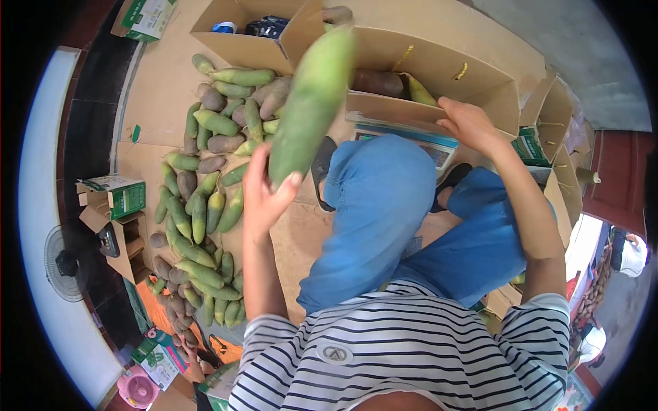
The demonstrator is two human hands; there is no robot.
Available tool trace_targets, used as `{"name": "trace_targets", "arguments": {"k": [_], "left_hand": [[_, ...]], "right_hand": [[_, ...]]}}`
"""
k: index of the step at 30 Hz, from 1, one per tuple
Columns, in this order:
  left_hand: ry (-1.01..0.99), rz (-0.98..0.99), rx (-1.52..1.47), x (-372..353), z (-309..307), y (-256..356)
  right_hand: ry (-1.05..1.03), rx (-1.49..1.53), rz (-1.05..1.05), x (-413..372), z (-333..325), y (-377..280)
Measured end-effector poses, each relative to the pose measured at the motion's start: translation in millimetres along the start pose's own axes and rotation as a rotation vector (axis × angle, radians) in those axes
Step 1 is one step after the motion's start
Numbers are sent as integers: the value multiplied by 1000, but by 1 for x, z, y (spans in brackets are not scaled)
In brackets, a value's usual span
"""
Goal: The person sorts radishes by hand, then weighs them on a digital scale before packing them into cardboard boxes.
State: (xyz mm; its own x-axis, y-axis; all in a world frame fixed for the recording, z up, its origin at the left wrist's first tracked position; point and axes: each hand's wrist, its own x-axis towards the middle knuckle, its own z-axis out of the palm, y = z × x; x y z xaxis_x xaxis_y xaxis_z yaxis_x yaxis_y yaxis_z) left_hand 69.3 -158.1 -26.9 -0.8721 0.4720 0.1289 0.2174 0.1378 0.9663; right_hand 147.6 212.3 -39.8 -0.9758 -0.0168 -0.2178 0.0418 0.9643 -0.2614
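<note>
A large green radish (308, 103), a little blurred, is held up by its lower end in my left hand (264, 195). My right hand (466, 123) is at the near edge of an open cardboard box (391, 106), its fingers on the flap. Inside that box lie a dark reddish radish (378, 83) and a green one (419, 91). Beneath the box, a scale (439, 140) shows in part. Many green radishes (216, 122) and brownish-purple ones (212, 97) are piled on the floor to the left.
Another open box (253, 34) stands at the top with small packages inside. More boxes (548, 123) line the right side. A fan (65, 264) and small cartons (127, 195) are at the left. Other people (629, 253) appear at the right edge; another person's hand (192, 359) is at lower left.
</note>
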Motion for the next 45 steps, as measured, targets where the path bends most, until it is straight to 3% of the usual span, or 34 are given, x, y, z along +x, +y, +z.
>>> {"name": "trace_targets", "arguments": {"k": [2, 4, 7, 10, 12, 13, 14, 15, 16, 17, 22, 28, 32, 34, 37, 43, 45], "left_hand": [[-129, 220, 103, 44, 18, 27], [-215, 149, 134, 71, 42, 46], [-85, 81, 227, 85, 54, 34], [83, -45, 331, 75, 34, -39], [36, -225, 677, 46, 13, -111], [-120, -318, 957, 24, 4, -134], [-293, -425, 1224, 0, -4, -153], [-416, -514, 1233, -23, -13, -176], [-540, -595, 1227, -41, -23, -196], [-454, -600, 1225, -53, -31, -209], [-83, -509, 1196, -55, -62, -246], [-51, -296, 1323, -19, -70, -306], [-13, -312, 1368, -12, -51, -336], [-98, -317, 1434, -9, -47, -340], [-157, -176, 1402, -12, -51, -336], [-51, -182, 1378, -9, -54, -327], [-24, -89, 1298, -9, -55, -311]], "right_hand": [[-2, -7, -1, -1, 0, 1], [18, -17, 8, -3, 3, 1], [-34, -39, -5, -3, 7, 8], [-14, -29, -11, -8, 4, 10], [97, -46, -44, -4, 18, 18], [187, -59, -116, 0, 21, 27], [57, -42, -82, 4, 10, 18], [169, -38, -152, 2, 16, 20], [59, 34, -57, 3, 3, 6], [-27, 76, -23, 5, 0, 3], [-32, 122, 43, 6, -2, -8], [-95, 120, 183, 12, -8, -19], [-71, 137, 176, 10, -4, -15], [-56, 139, 165, 11, -4, -16], [-55, 141, 177, 13, -5, -19], [-100, 122, 206, 13, -11, -24], [-67, 126, 160, 12, -10, -26]]}}
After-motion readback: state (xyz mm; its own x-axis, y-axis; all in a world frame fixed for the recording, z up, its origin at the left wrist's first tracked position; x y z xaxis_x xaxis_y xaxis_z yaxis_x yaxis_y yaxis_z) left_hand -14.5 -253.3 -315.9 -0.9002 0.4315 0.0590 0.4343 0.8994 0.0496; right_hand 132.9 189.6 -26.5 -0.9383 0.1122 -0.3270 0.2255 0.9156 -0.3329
